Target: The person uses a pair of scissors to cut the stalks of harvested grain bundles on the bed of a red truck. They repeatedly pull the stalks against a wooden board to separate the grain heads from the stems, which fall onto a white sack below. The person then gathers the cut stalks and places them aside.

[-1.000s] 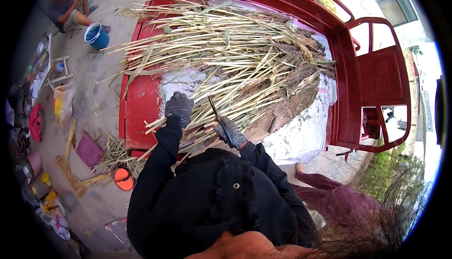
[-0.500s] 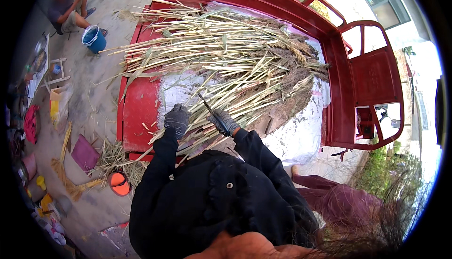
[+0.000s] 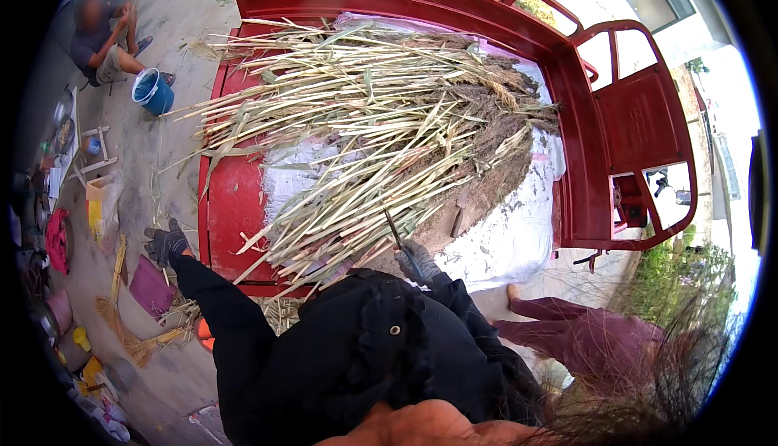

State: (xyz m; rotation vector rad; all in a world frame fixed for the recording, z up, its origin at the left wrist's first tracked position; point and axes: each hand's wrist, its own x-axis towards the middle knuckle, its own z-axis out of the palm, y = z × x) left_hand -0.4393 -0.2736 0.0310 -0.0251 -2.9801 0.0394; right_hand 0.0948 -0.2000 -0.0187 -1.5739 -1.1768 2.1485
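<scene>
A heap of pale green and yellow reed stalks [image 3: 365,130] lies across the bed of a red cart [image 3: 235,203]. My right hand [image 3: 417,261], in a dark grey glove, is at the near end of the heap. It grips a thin dark blade [image 3: 394,227] that points up into the stalks. My left hand [image 3: 164,242], also gloved, is stretched out to the left, past the cart's corner and over the ground. Its fingers are apart and nothing shows in it. Black sleeves cover both arms.
White sacking [image 3: 510,235] lines the cart bed under the stalks. A person [image 3: 101,36] sits at the far left beside a blue bucket [image 3: 152,91]. Cut stalks, a purple board [image 3: 150,285] and small containers litter the ground on the left. Another person's dark red sleeve [image 3: 583,336] is at the right.
My left hand has left the stalk heap and swung out left beyond the cart's edge. My right hand has dropped slightly, still gripping the blade.
</scene>
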